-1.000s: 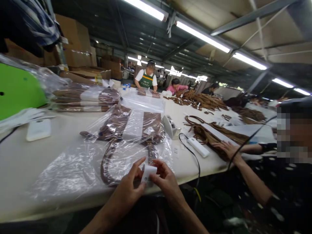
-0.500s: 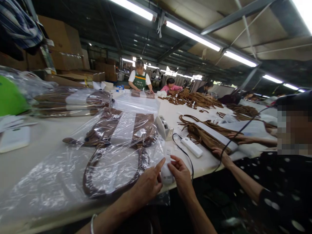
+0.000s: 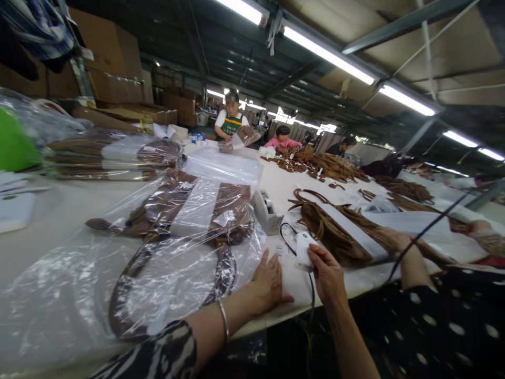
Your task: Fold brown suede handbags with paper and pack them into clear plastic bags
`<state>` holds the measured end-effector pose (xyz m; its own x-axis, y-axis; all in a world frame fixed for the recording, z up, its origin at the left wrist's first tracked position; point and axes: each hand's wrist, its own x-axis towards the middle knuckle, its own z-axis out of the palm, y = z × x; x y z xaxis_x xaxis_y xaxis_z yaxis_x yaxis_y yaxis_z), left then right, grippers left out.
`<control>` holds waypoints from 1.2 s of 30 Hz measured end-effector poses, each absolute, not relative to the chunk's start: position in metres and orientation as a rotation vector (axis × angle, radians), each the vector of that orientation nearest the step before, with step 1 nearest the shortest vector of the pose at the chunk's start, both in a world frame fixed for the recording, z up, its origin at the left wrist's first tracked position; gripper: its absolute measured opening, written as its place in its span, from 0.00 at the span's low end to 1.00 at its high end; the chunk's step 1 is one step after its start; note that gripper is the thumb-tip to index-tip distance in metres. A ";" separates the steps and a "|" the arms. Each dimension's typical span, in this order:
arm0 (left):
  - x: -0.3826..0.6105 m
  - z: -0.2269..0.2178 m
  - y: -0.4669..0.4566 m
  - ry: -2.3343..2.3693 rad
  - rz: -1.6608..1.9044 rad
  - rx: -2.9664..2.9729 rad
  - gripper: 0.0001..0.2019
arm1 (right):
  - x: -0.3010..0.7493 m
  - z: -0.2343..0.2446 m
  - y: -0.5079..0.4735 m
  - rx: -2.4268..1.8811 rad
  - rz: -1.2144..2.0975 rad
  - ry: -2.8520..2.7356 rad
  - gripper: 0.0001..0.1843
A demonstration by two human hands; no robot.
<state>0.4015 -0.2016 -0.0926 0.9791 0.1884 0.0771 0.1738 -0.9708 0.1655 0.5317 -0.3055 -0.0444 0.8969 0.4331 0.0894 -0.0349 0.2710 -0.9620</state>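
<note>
My right hand (image 3: 329, 271) pinches a small white label (image 3: 304, 258) with faint print along its lower edge. The label hangs over a white device with a black cable, which it partly hides. My left hand (image 3: 270, 279) rests open on the table, fingers spread, beside a small printed sticker (image 3: 280, 249). Left of it lies a clear plastic bag (image 3: 71, 295) holding a brown bag (image 3: 232, 202) wrapped with a white band. The brown bag's strap loops toward me inside the plastic. A grey tape dispenser (image 3: 268, 213) stands just beyond my hands.
Several bagged brown items (image 3: 79, 155) are stacked at the left. To the right, a co-worker's hands rest by a brown strapped bag (image 3: 335, 231) with a white band. Brown straps (image 3: 331, 163) are heaped farther back. Another co-worker (image 3: 232, 121) handles a wrapped item across the table (image 3: 276, 181).
My right hand has moved right and up with the label, away from my left hand. My left hand has spread its fingers onto the table. The co-worker opposite has lifted a wrapped item.
</note>
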 end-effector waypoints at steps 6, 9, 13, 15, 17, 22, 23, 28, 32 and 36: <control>0.438 -0.078 -0.195 0.356 0.284 2.735 0.43 | 0.546 -0.049 -0.295 -1.322 0.414 -0.417 0.25; 0.421 -0.068 -0.192 0.255 0.339 2.792 0.36 | 0.543 -0.046 -0.277 -1.336 0.522 -0.464 0.26; 0.353 -0.057 -0.189 0.117 0.353 2.946 0.22 | 0.534 -0.055 -0.253 -1.423 0.550 -0.576 0.27; 0.305 -0.052 -0.184 0.084 0.437 2.916 0.19 | 0.532 -0.067 -0.247 -1.639 0.473 -0.714 0.26; 0.252 -0.049 -0.172 0.147 0.499 2.846 0.18 | 0.531 -0.080 -0.247 -1.922 0.288 -0.951 0.24; 0.110 -0.049 -0.115 0.823 0.644 2.729 0.17 | 0.539 -0.093 -0.248 -2.235 -0.353 -1.353 0.28; 0.081 -0.050 -0.103 1.010 0.653 2.701 0.17 | 0.541 -0.094 -0.247 -2.218 -0.422 -1.373 0.30; -0.037 -0.057 -0.061 1.793 0.578 2.427 0.22 | 0.549 -0.131 -0.244 -2.177 -0.468 -1.707 0.32; -0.068 -0.062 -0.046 1.969 0.398 2.255 0.26 | 0.559 -0.160 -0.246 -2.344 -0.337 -1.898 0.30; -0.062 -0.059 -0.037 1.973 0.350 2.325 0.22 | 0.537 -0.128 -0.223 -2.460 -0.363 -1.674 0.32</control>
<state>-0.0623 -0.0372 -0.0595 0.1486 0.9808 0.1262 0.9643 -0.1720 0.2012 0.5370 -0.2227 -0.1284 0.3502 0.8945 0.2778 0.9293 -0.3690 0.0167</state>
